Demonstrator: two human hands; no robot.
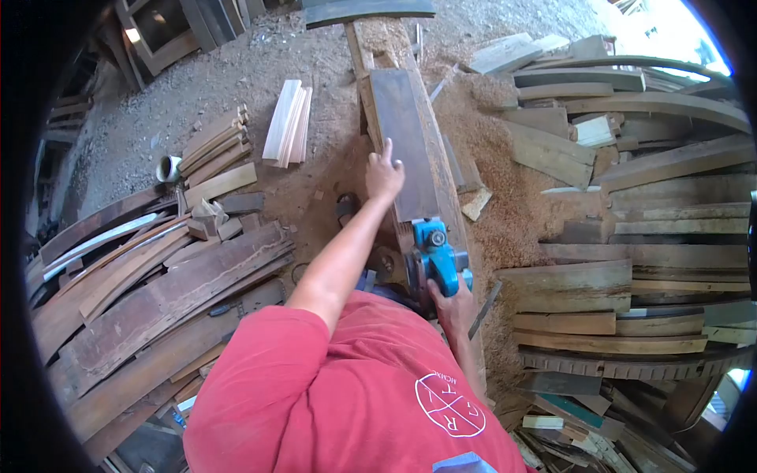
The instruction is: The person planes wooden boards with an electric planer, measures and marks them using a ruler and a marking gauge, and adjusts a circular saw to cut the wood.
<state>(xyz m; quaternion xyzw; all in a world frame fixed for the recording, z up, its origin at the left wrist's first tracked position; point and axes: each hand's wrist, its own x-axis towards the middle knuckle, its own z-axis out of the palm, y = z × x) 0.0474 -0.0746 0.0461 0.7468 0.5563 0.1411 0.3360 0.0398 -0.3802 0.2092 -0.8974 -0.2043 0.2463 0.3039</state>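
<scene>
- Right hand (456, 306): fingers wrapped around the rear handle of a teal, boxy electric hand planer (438, 254); firm-looking grip, part of it hidden under the tool.
- Planer sits at the near end of a long, flat, dark-brown wooden board (400, 118), close in front of the body.
- Left hand (385, 180): index finger extended toward the board's far end, thumb apart from it, other fingers curled. Located over the board's left edge, ahead of the planer; contact with the wood cannot be told.
- Board lies lengthwise on a narrow, sawdust-covered wooden bench (438, 158). Left long edges of board and bench run close together; a strip of bench shows along the board's right edge.
- Beyond the board's far end: shavings on the bench, then a grey, slightly curved plank (371, 11) set crosswise.
- Right of bench: thin dark strip (485, 310) near the right wrist; brown sawdust heap (501, 213) fills the gap up to stacked, weathered timber pieces (583, 288).
- Left of bench: bare grey ground (319, 59) gives the widest room, interrupted by a small bundle of pale wooden slats (285, 122). Nearer the body, a pile of reddish-brown planks (169, 296) narrows that side.
</scene>
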